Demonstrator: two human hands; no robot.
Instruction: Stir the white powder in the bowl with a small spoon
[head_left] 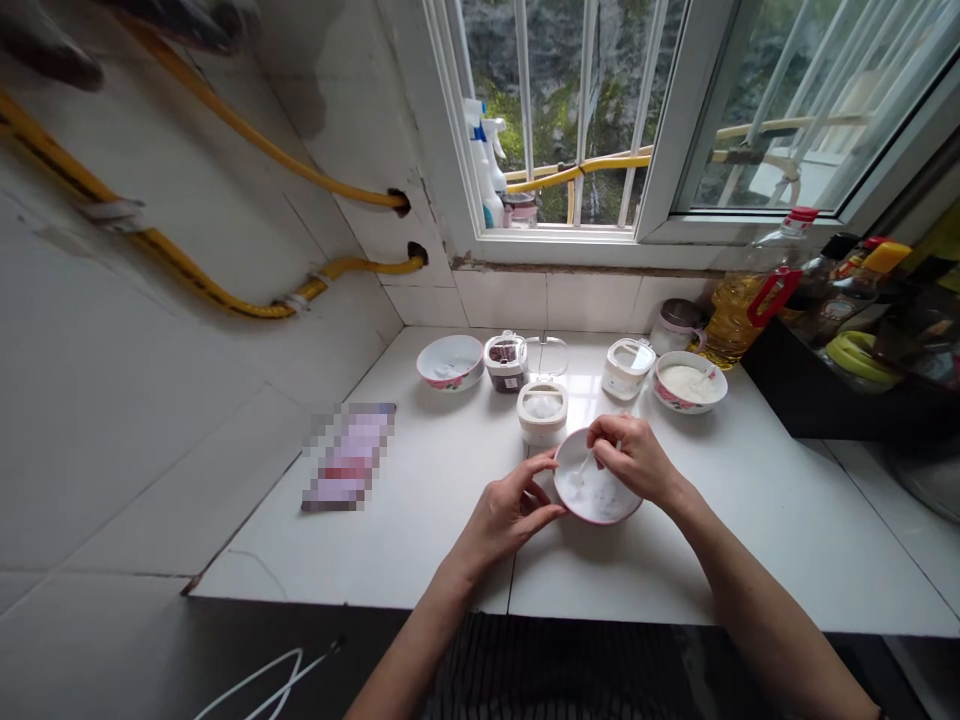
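Observation:
A white bowl (609,503) with a pink rim stands on the counter, with white grains inside. Its left side is held by my left hand (517,505), thumb near the front and fingers at the rim. Over the bowl's far right edge, my right hand (628,455) pinches a small, pale spoon (583,466) whose tip dips into the grains. Just behind the bowl sits a white-rimmed jar (543,412) with white contents. My right fingers partly hide the spoon's handle.
Behind are a floral bowl (451,362), a jar with dark contents (507,362), a lidded jar (627,368) and a bowl of pale powder (690,382). An oil bottle (739,310) and a black rack (795,385) stand right. A blurred flat object (349,458) lies left.

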